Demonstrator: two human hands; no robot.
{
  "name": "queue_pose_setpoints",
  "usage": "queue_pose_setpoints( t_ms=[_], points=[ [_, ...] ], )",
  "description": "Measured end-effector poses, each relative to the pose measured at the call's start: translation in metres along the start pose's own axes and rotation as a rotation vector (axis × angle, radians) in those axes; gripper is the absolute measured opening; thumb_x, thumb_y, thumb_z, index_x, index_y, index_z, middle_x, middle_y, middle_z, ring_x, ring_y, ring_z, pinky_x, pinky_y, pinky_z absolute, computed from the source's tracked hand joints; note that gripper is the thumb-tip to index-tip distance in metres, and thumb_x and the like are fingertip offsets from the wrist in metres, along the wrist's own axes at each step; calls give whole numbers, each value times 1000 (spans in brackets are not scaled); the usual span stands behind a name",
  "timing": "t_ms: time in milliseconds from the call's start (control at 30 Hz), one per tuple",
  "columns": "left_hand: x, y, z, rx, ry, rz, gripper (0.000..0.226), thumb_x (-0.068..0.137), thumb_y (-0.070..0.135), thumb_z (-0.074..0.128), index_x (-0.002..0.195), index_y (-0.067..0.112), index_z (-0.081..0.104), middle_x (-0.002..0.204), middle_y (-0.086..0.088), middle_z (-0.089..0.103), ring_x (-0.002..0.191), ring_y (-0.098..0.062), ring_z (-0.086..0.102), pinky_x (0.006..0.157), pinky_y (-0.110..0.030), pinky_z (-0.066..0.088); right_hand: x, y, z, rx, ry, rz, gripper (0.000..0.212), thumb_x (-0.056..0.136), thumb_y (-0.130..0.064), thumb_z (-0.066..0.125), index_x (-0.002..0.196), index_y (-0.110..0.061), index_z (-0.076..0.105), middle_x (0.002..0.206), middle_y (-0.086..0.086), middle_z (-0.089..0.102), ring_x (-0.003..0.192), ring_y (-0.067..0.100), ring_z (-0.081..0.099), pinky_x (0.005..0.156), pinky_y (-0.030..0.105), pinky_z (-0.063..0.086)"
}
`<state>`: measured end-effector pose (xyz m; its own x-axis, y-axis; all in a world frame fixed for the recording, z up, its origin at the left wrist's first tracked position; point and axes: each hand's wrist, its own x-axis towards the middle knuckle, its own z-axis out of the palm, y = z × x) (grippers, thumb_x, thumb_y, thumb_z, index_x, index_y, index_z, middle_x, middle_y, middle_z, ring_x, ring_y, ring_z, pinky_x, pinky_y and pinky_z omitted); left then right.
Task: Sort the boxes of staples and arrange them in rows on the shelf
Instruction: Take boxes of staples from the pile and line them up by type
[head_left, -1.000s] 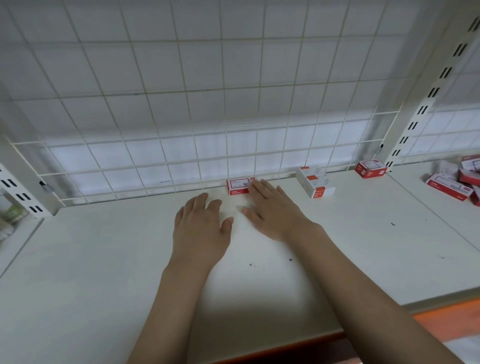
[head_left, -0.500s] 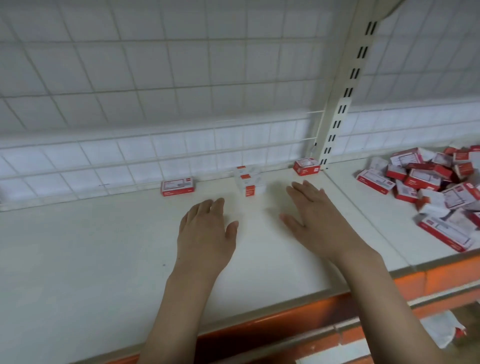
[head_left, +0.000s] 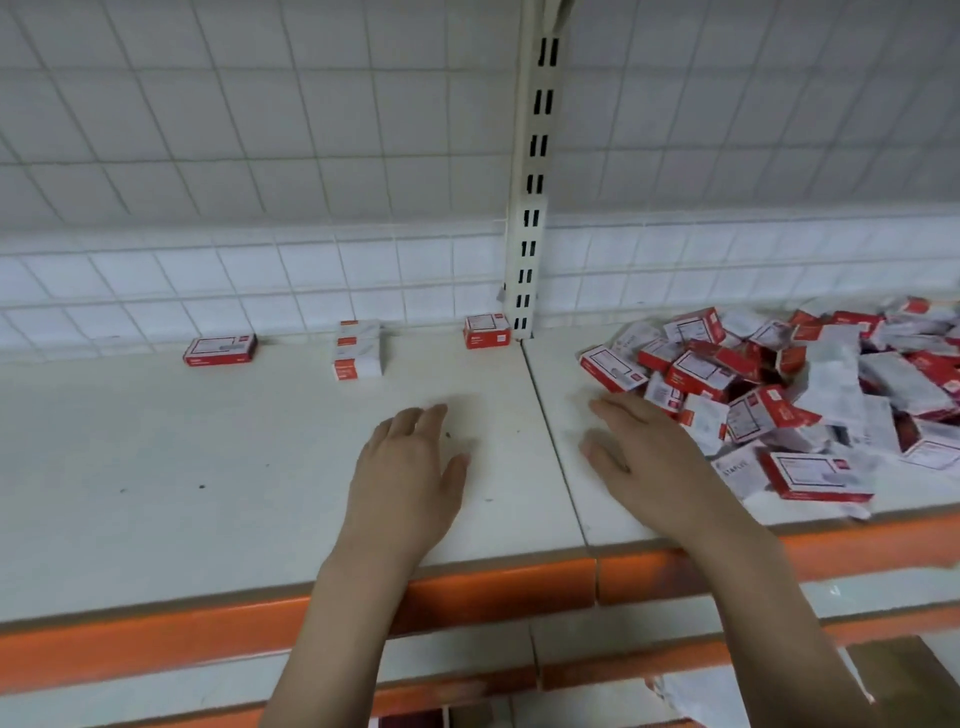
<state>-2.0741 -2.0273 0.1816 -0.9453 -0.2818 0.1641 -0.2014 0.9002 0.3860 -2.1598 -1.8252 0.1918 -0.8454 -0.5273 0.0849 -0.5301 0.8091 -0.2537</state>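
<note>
A heap of red and white staple boxes lies on the right section of the white shelf. Against the back grid of the left section stand a flat red box, a white box row with red ends and another red box. My left hand hovers flat and empty over the left section. My right hand is spread, palm down, just left of the heap, holding nothing.
A slotted white upright divides the two shelf sections at the back. A white wire grid forms the rear wall. The shelf's front edge is orange, with a lower shelf beneath.
The view has swung right, bringing the heap of boxes into sight. My right hand has left the flat red box at the back and moved right to the heap's edge. My left hand followed slightly.
</note>
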Motion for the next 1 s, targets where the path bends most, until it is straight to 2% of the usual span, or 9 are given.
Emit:
queue_pose_setpoints(
  t_ms=[233, 467, 567, 800, 1000],
  points=[
    [1, 15, 5, 16, -3, 31, 55, 91, 32, 51, 141, 14, 37, 138, -6, 45, 126, -25, 40, 105, -31, 31, -6, 15, 0, 43, 30, 7, 48, 95, -32, 45, 139, -13, 40, 146, 4, 37, 134, 21, 32, 111, 34, 26],
    [18, 18, 9, -7, -38, 113, 56, 93, 34, 49, 143, 16, 33, 142, -4, 40, 129, -23, 36, 107, -31, 30, -10, 16, 0, 41, 81, 69, 48, 95, -31, 46, 139, -13, 40, 144, 6, 39, 133, 22, 32, 109, 29, 22],
    [22, 17, 12, -6, -37, 128, 55, 93, 35, 48, 143, 17, 33, 142, -3, 40, 130, -22, 35, 107, -32, 30, -8, 16, -2, 47, 122, 66, 48, 94, -29, 49, 138, -11, 42, 142, 8, 42, 132, 24, 34, 109, 33, 26],
    [32, 34, 15, 7, -14, 133, 55, 93, 38, 46, 143, 19, 31, 143, 0, 38, 132, -20, 32, 107, -31, 29, 9, 46, -31, 12, 239, 62, 42, 91, -22, 54, 130, -9, 50, 128, 11, 53, 121, 29, 44, 99, 32, 33],
    [42, 59, 18, -7, 35, 98, 55, 92, 36, 50, 142, 17, 35, 140, -2, 43, 129, -22, 37, 104, -32, 32, 34, 88, -61, -43, 120, 142, 49, 93, -21, 48, 139, -10, 37, 139, 9, 43, 127, 26, 37, 103, 34, 31]
  ],
)
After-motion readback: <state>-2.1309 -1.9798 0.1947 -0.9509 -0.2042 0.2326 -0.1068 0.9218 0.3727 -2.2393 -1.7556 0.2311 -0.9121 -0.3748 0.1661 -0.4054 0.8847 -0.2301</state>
